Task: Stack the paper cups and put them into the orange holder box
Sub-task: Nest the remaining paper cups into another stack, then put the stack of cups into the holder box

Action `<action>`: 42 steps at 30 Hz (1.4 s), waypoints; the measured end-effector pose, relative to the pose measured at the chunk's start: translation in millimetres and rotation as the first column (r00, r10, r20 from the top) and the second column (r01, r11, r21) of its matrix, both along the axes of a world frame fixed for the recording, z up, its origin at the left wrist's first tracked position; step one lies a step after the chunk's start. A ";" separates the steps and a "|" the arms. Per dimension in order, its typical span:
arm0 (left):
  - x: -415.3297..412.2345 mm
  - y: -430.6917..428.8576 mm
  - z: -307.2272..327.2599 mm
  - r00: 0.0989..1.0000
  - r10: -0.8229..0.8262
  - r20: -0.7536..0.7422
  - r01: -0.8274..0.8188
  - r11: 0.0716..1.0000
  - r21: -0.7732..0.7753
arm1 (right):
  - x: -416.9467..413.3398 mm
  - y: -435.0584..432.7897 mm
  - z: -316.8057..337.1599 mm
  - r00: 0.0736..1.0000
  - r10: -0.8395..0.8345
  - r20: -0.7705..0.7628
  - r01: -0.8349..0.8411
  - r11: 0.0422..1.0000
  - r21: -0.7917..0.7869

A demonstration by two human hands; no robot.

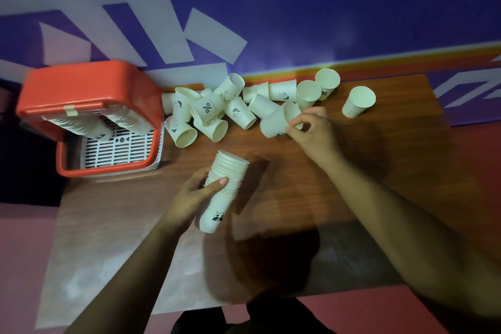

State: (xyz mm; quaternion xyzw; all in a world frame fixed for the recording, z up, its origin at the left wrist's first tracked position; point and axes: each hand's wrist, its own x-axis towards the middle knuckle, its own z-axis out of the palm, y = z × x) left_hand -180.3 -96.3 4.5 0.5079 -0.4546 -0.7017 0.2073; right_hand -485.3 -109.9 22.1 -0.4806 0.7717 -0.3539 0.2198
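Observation:
My left hand (195, 190) grips a tall stack of nested white paper cups (222, 192), held tilted above the middle of the wooden table. My right hand (311, 130) pinches the rim of a single cup (273, 123) lying on its side at the near edge of the loose pile. Several loose cups (214, 111) with small black prints lie tumbled along the back of the table. One cup (357, 102) stands apart at the right. The orange holder box (81, 89) sits at the back left, holding two rows of stacked cups (119, 119) under its lid.
The wooden table (379, 171) runs against a blue and white wall (352, 8). A white slotted tray (119, 148) forms the open floor of the box. The table's right end lies near the lone cup, and the floor beyond is reddish.

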 end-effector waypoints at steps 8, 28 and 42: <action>51.8 -6.4 19.7 0.998 -0.029 -0.054 0.023 0.994 -0.110 | 102.3 -1.8 78.1 0.841 0.334 0.425 -0.376 0.926 0.017; 289.4 -70.5 38.2 0.997 0.058 -0.056 -0.073 0.939 -0.337 | 397.3 -41.3 59.7 0.601 0.097 0.793 -0.411 0.889 0.203; 338.2 -163.3 8.1 0.991 0.064 0.116 0.004 0.861 -0.508 | 464.1 -118.8 18.4 0.672 0.240 0.701 -0.288 0.956 -0.052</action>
